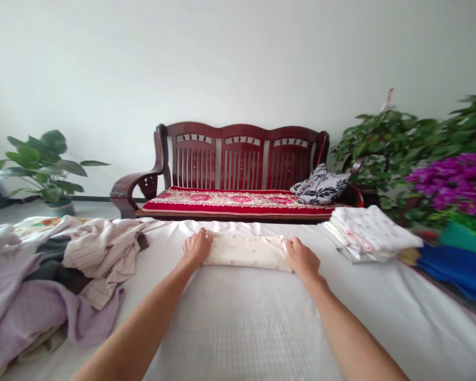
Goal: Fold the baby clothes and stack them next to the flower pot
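Folded cloth: a pale, faintly printed folded cloth (pixel 248 250) lies as a long narrow strip across the far middle of the white-sheeted worktop (pixel 241 323).
Left hand: the left hand (pixel 197 247) rests knuckles-up on the strip's left end; whether its grip pinches the fabric cannot be told.
Right hand: the right hand (pixel 301 258) lies on the right end, palm down; grip likewise unclear.
Left side: a loose heap of clothes (pixel 63 275), lilac and striped.
Right side: a neat stack of folded cloths (pixel 367 233), near the strip but apart from it.
Behind: a dark wooden bench (pixel 238 153) with a patterned pillow (pixel 320 185).
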Motion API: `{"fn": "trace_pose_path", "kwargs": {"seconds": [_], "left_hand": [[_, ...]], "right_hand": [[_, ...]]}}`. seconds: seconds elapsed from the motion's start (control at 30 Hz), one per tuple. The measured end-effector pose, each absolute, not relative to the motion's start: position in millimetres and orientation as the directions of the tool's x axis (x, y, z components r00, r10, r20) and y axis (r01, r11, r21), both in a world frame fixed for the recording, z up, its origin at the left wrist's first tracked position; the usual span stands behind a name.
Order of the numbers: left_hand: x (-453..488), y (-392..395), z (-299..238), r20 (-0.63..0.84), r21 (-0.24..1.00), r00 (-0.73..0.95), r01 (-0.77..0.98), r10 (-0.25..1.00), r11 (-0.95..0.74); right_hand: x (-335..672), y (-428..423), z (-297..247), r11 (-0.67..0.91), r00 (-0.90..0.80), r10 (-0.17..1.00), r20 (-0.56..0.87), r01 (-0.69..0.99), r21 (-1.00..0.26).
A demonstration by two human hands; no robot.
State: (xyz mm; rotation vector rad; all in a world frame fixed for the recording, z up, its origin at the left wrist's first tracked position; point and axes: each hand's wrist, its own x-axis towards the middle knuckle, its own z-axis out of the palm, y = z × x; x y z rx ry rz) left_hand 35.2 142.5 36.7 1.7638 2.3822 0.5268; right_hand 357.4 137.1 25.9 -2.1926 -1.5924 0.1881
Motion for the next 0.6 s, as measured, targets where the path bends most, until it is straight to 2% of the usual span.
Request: {"fn": "trace_pose_path", "kwargs": {"seconds": [0.1,0.23,0.43,0.5,0.6], "left_hand": [[26,135,36,0.096,0.450,-0.316,0.860,0.944,0.242],[4,111,31,0.134,0.548,-0.319,0.812,0.938,0.198],[-10,64,21,0.220,0.558,-0.175,0.829,0.960,0.023],[-3,53,20,0.216,0.536,-0.156,0.844,0.964,0.016],[11,47,20,0.198,0.497,-0.188,0.865,0.962,0.066]], "right_hand": [[369,135,20,-0.208,0.368,0.913,0.175,0.790,-0.577],[385,118,16,-0.093,0.317,0.918,0.237,0.755,-0.649],[398,85,7,0.089,0.167,0.929,0.329,0.764,-0.639],[396,79,3,0.143,0.112,0.924,0.366,0.785,-0.602],[390,76,0,0.142,0.081,0.928,0.365,0.826,-0.545]]}}
